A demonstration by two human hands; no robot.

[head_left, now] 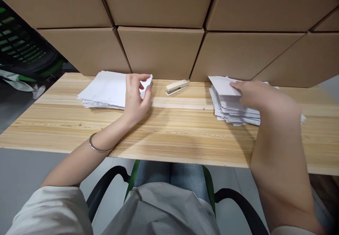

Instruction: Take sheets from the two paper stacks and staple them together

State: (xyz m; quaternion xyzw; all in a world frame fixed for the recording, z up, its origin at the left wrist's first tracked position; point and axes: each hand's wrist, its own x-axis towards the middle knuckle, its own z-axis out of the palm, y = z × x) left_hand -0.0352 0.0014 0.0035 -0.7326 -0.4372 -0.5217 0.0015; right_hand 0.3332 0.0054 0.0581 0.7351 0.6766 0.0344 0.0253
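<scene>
A wall of cardboard boxes (159, 47) fills the view from 10 to 2 o'clock, stacked along the far edge of the counter (169, 136). The counter is pale wood and runs from side to side in front of the seated person, whose lap and chair arms show at 6 o'clock.

At 11 o'clock lies the left stack of paper (104, 88), fairly square, its long axis running left to right. The left hand (136, 99) rests on the near right corner of this stack. Its grip is a loose pinch: the thumb and fingers curl around the corner of the top sheets, lifting them a little, though it is hard to tell how many sheets are caught. A thin bracelet (96, 146) sits on that wrist.

At 2 o'clock lies the right stack of paper (227, 104), looser and fanned, with the edges stepped. The right hand (254, 93) lies flat on top of it, fingers spread and pointing toward 10 o'clock, pressing rather than clenched; it grasps nothing that can be seen.

Between the stacks, at 12 o'clock, a small beige stapler (176, 86) lies on the counter, its long axis running left to right, slightly tilted. It lies free, just to the right of the left hand and well apart from the right hand, so the left hand is nearer.
</scene>
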